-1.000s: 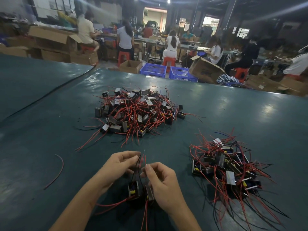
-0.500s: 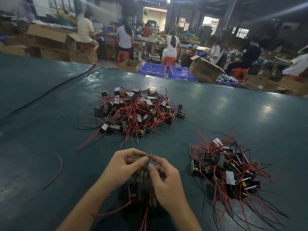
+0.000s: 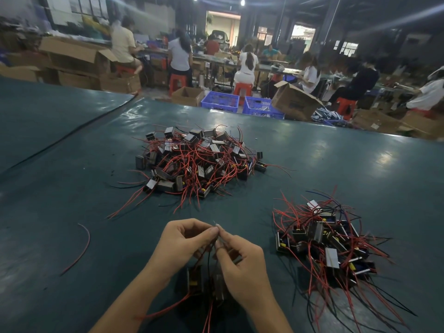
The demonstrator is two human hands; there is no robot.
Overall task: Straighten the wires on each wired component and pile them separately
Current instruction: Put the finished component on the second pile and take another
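The left hand (image 3: 182,241) and right hand (image 3: 242,267) pinch the wire ends (image 3: 215,224) of a wired component (image 3: 195,277) directly below the fingers. Bare table (image 3: 336,159) separates the fingers from the larger pile (image 3: 199,162) beyond them. The smaller pile (image 3: 322,239) lies to their right and a loose red wire (image 3: 81,246) well to their left. The component is dim and partly covered by the right hand.

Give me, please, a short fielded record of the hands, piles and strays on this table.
left hand: pinches wire tips
right hand: pinches the same wire tips
components: below the hands, partly hidden
far pile: tangled, red wires
right pile: red and black wires, apart from far pile
stray red wire: left on table
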